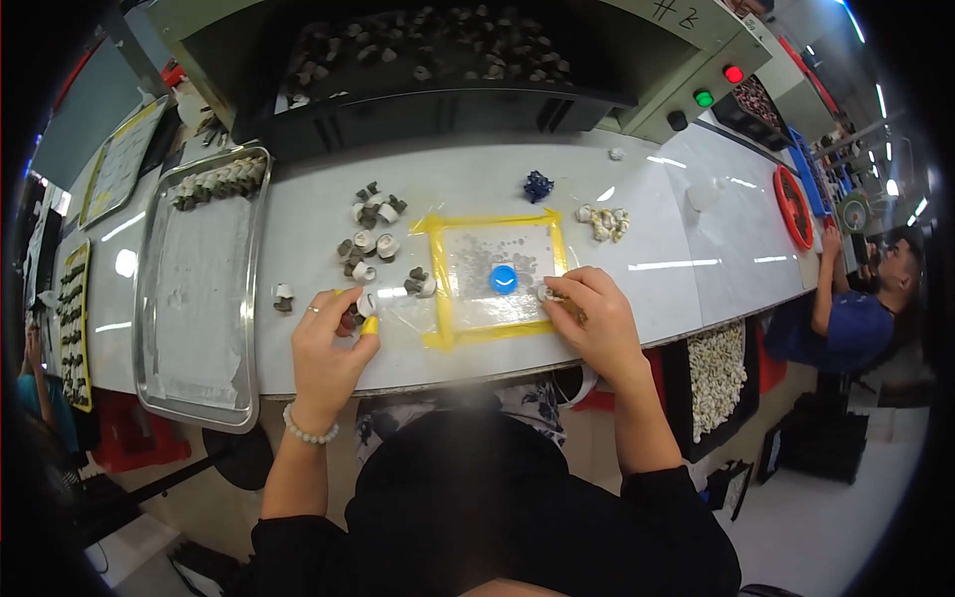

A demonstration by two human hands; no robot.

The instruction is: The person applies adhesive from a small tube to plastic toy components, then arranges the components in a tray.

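My left hand (330, 348), with yellow covers on its fingertips, is closed on a small white-and-dark-grey piece (366, 304) over the table's near side. My right hand (600, 323) pinches a small whitish piece (547, 293) at the right edge of a square marked out in yellow tape (443, 289). Between the hands, a round blue cap or dish (504, 280) sits inside the square, where grey spots mark the surface. Several loose white-and-grey pieces (365, 242) lie left of the square. Beyond its right corner is a small heap of white-and-yellowish pieces (604, 223).
A metal tray (149, 328) on the left holds rows of pieces at its far end. A dark blue spiky lump (537, 186) lies beyond the square. At the back stands a machine housing with a black bin (448, 109). A co-worker (846, 308) sits at right, near a red bowl (793, 207).
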